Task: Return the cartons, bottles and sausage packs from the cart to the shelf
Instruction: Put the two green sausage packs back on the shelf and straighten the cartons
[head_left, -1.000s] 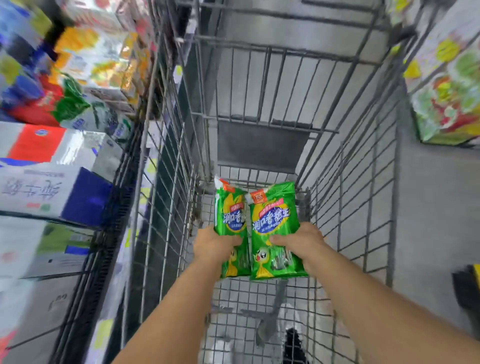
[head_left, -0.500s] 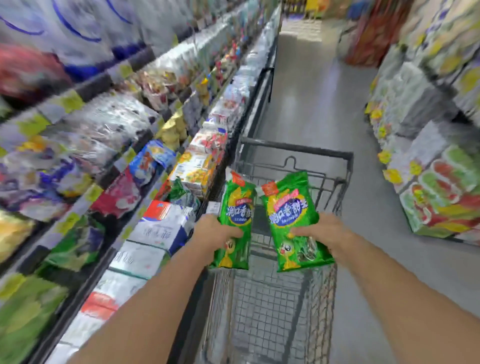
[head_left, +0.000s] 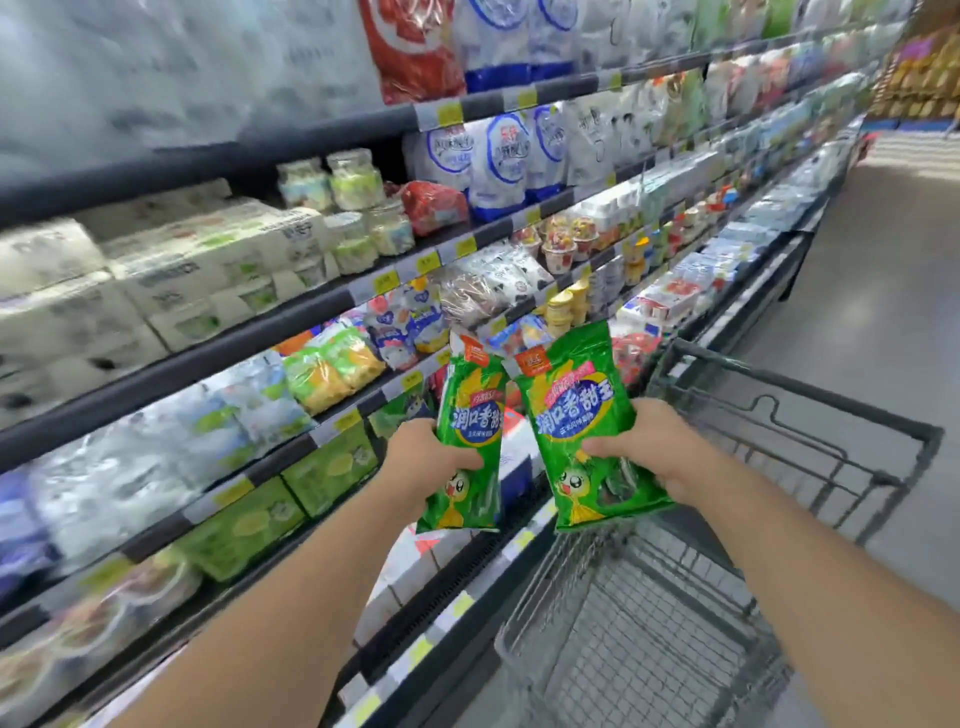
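My left hand (head_left: 426, 460) grips one green sausage pack (head_left: 470, 421) by its lower half. A second green sausage pack (head_left: 579, 415) is gripped by my right hand (head_left: 654, 449). Both packs stand upright, side by side, in front of the chilled shelf (head_left: 322, 306) and above the left front corner of the wire cart (head_left: 727, 519). Green packs that may be the same sort lie on a lower shelf level (head_left: 327, 467), left of my left hand. The cart's basket shows only bare mesh.
The shelf unit runs along the left, stacked with white cartons (head_left: 171, 270), jars (head_left: 358, 182), yogurt cups (head_left: 561, 244) and bagged goods. The aisle floor (head_left: 883, 291) lies to the right of the cart. Price tags line the shelf edges.
Both hands lifted the two packs out of the cart and up toward the shelf. My view swung from looking down into the cart to facing the shelf on the left.
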